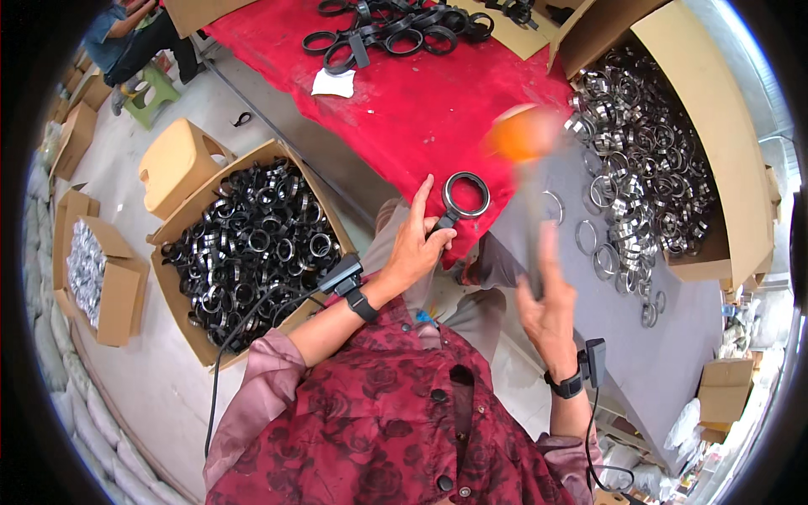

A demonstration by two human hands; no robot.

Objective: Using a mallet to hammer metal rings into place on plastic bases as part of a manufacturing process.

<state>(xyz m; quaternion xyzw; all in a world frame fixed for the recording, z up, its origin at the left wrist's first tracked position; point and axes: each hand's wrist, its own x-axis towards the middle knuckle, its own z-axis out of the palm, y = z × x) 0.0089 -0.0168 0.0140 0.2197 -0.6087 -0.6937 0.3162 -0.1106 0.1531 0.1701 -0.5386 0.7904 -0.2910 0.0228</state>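
My left hand (pixel 415 244) grips the tab of a black ring clamp (pixel 465 195) and holds it upright over the edge of the red cloth (pixel 421 101). My right hand (pixel 547 303) is blurred with motion and holds the handle of a mallet whose orange head (pixel 518 135) is raised above the grey mat (pixel 665 311). A few loose silver rings (pixel 589 240) lie on the mat just right of the mallet handle.
A cardboard box of black ring clamps (pixel 252 244) stands at my left. A large box of silver rings (pixel 648 160) spills onto the mat at right. More black clamps (pixel 396 34) lie at the far end of the red cloth. A yellow stool (pixel 177 164) and a person on a green stool (pixel 126 42) are beyond.
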